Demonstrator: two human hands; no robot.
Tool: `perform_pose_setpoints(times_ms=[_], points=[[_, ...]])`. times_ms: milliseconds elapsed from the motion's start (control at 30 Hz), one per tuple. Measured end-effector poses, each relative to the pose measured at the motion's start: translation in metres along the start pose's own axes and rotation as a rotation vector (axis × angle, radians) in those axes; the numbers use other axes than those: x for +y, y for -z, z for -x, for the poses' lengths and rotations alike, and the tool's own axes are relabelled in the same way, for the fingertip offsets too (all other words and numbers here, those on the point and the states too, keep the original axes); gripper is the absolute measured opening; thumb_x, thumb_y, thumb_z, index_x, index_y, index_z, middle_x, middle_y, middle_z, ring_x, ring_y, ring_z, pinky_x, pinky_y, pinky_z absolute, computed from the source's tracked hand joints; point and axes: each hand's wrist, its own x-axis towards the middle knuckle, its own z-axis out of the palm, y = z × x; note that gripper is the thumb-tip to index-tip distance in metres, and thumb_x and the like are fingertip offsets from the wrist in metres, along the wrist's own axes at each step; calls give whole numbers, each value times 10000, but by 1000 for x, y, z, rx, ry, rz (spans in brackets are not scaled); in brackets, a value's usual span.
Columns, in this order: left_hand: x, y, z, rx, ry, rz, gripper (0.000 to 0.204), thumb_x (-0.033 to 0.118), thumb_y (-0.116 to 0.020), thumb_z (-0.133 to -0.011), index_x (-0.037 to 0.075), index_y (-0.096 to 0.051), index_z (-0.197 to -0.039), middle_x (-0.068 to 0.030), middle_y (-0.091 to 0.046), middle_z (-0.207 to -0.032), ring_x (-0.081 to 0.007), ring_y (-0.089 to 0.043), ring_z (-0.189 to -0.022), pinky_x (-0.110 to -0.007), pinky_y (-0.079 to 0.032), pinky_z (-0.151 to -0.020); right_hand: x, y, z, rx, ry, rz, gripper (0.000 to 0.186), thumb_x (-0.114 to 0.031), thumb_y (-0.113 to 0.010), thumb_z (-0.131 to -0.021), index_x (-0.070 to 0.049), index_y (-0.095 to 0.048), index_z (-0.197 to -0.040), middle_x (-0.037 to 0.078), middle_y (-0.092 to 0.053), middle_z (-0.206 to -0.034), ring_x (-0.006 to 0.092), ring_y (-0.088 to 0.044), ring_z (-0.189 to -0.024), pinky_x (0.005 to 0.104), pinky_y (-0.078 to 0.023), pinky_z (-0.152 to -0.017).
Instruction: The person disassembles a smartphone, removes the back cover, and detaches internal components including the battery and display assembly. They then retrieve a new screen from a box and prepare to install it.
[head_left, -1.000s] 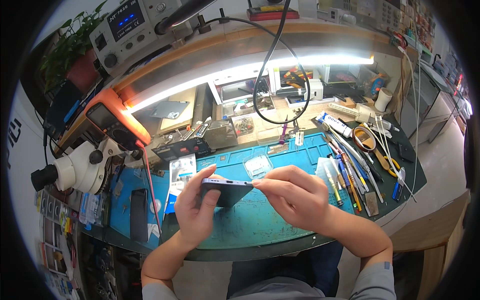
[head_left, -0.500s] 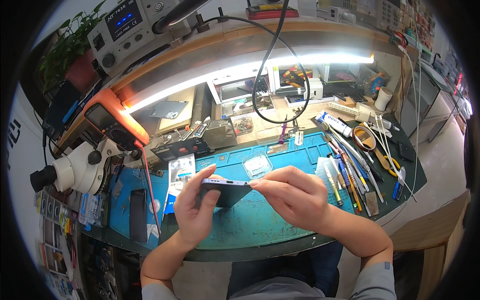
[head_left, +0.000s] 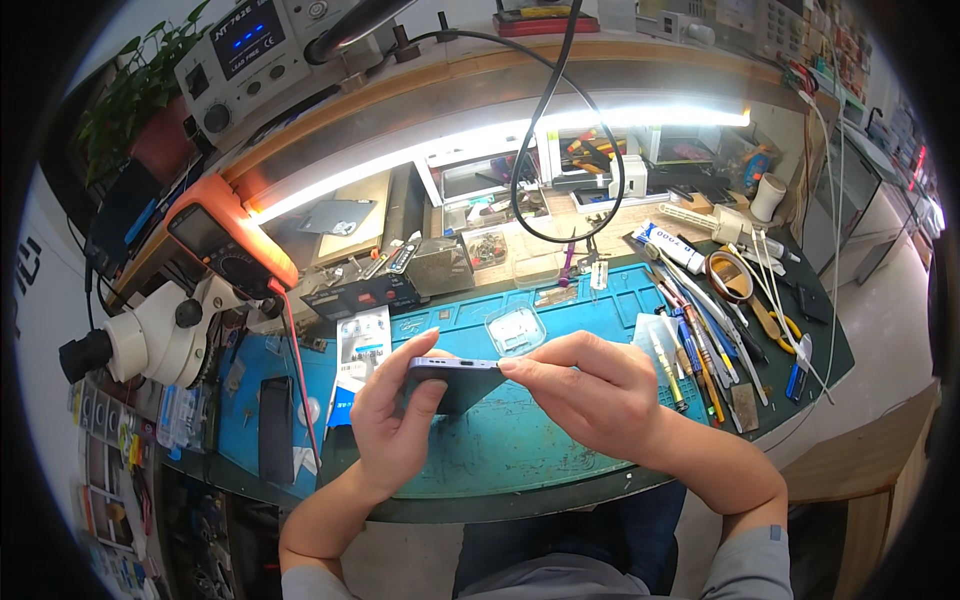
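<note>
My left hand (head_left: pixel 392 425) grips a dark smartphone (head_left: pixel 455 390) above the mat, thumb on the near face and fingers behind. The phone is tilted so its bluish bottom edge, with the charging port and small holes, points up at me. At the right end of that edge, my right hand (head_left: pixel 605 395) has thumb and forefinger pinched together, touching the corner. Whatever lies between those fingertips is too small and covered to make out. Just beyond the phone, a small clear plastic box (head_left: pixel 516 328) with little pieces inside sits on the blue repair mat (head_left: pixel 500 460).
Pens, tweezers and other tools (head_left: pixel 715 335) lie in a bunch on the right beside a tape roll (head_left: pixel 728 276). To the left are another dark phone (head_left: pixel 277 430), an orange multimeter (head_left: pixel 230 240) and a white microscope (head_left: pixel 150 335). A black cable (head_left: pixel 517 190) loops down from above.
Both hands and the phone stay almost in place. The phone's edge has tipped very slightly; the pinch at its right corner is unchanged.
</note>
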Motion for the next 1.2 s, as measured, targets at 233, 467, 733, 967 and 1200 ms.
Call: perform_pose_setpoints(times_ms=[233, 467, 733, 967, 1200], points=[[-1, -2, 0, 14, 1, -42, 401, 14, -649, -966, -55, -588, -1356, -129, -709, -1112, -155, -659, -993, -277, -513, -894, 2, 0, 0, 4, 27, 3, 300, 62, -777, -747, -45, -781, -1027, 59, -722, -898, 161, -699, -686, 271, -534, -537], [2, -3, -2, -2, -9, -70, 397, 30, -656, -964, -46, -597, -1349, -133, -720, -1084, -165, -673, -976, -282, -519, -886, 1, 3, -2, -17, 23, 3, 287, 58, -773, -756, -39, -784, -1026, 69, -725, -896, 170, -702, -681, 272, -536, -532], [2, -5, -4, 4, -32, -113, 394, 36, -659, -963, -29, -604, -1348, -134, -731, -1070, -170, -689, -952, -284, -532, -865, 2, 1, -1, 3, 53, 37, 298, 49, -786, -738, -40, -782, -1022, 59, -716, -882, 164, -691, -664, 267, -533, -532], [5, -7, -5, -19, -47, -132, 388, 31, -657, -958, -21, -613, -1339, -143, -737, -1062, -180, -706, -951, -288, -542, -859, 2, -3, -3, 44, 113, 108, 195, -32, -787, -758, -35, -763, -951, 27, -684, -835, 136, -677, -660, 251, -531, -547], [6, -8, -5, -24, -53, -158, 383, 26, -656, -953, -17, -620, -1332, -147, -736, -1056, -190, -712, -942, -292, -546, -850, 1, 1, -2, -6, 106, 141, 251, 19, -797, -718, -39, -767, -960, 26, -696, -866, 159, -720, -752, 266, -579, -619]])
